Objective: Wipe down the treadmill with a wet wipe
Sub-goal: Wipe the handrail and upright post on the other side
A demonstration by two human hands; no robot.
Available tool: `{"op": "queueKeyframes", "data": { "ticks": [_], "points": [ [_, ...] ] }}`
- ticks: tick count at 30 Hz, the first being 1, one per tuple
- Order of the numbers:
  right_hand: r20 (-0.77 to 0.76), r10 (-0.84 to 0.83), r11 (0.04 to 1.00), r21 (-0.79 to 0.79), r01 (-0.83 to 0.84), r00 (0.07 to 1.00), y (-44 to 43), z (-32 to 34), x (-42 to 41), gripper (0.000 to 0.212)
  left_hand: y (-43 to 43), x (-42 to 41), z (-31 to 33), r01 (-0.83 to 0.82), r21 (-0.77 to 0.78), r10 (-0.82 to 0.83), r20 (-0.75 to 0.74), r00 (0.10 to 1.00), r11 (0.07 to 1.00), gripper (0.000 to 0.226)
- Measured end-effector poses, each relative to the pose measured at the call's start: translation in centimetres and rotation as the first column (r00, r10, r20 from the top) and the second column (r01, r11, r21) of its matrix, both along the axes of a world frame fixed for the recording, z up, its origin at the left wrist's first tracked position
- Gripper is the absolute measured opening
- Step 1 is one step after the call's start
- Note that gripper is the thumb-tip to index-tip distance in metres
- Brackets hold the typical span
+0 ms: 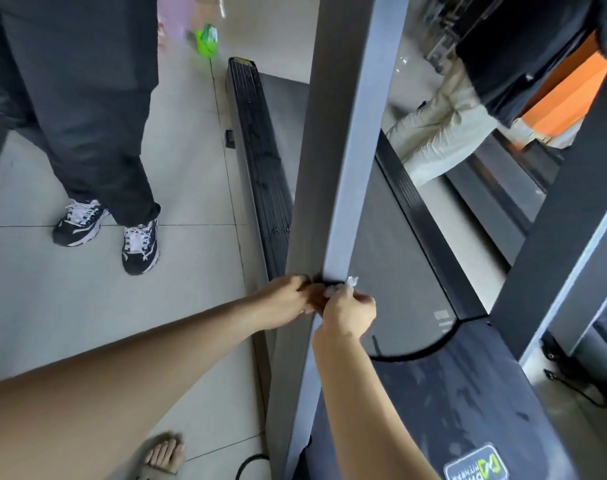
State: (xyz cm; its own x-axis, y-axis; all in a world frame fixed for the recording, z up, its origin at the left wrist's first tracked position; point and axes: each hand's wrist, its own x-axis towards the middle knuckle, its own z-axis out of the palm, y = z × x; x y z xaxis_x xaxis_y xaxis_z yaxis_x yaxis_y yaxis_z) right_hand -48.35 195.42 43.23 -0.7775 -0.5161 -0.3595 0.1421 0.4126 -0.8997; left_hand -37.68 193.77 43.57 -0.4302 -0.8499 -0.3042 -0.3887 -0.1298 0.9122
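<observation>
1. While we looked down along the treadmill [392, 258], our two hands met low on its grey upright post [333, 161].
2. Our right hand [349, 315] was curled round a white wet wipe [351, 281], which it held against the post; only a crumpled tip of the wipe showed above the knuckles, the rest hidden in the fist.
3. Our left hand [283, 301] had its fingers bent against the same post from the other side, touching the right hand; whether it also pinched the wipe we could not tell, since the fingertips were blurred and partly covered.
4. The post cut across the belt and hid much of the black side rail [260, 161].
5. The motor cover [468, 410] bore a label [477, 467] cut off by the lower edge and unreadable.
6. Another person in dark trousers and black-and-white trainers [139, 245] stood on the tiled floor [87, 306], visible only from the waist down.
7. A green object [206, 39] farther off was too blurred to name.
8. Our sandalled foot [165, 452] showed at the bottom edge.
</observation>
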Motion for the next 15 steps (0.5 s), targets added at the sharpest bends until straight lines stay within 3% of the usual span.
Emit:
{"op": "queueKeyframes", "data": {
  "ticks": [3,6,9,11,13,15],
  "points": [
    [-0.032,0.044,0.995,-0.089,-0.047,0.999,0.7,2.0,0.3,0.024,-1.5,1.6,2.6,-0.122,0.070,0.130,-0.118,0.985,0.990,0.033],
    [0.152,-0.021,0.997,0.081,0.008,0.988,3.4,0.4,0.1,0.034,-3.9,2.3,5.8,-0.205,-0.026,0.197,-0.186,0.963,0.978,0.022],
    [0.187,-0.055,0.982,0.188,0.020,0.981,2.5,0.2,0.0,0.038,-6.1,2.1,7.2,-0.090,-0.057,0.085,-0.089,0.992,0.994,0.016],
    [0.199,-0.009,0.995,0.101,-0.012,0.980,-1.2,4.1,1.2,0.031,-7.0,2.3,8.0,-0.038,0.036,0.042,-0.110,0.993,0.999,0.017],
    [0.184,0.070,0.994,-0.096,-0.053,0.981,-5.7,8.8,2.6,0.022,-7.4,2.7,9.6,-0.034,0.128,0.057,-0.180,0.982,0.991,0.026],
    [0.096,0.086,0.974,-0.218,-0.064,0.992,-8.7,13.1,4.0,0.012,-8.0,3.0,11.4,-0.111,0.222,0.164,-0.237,0.957,0.969,0.044]
  ]
}}
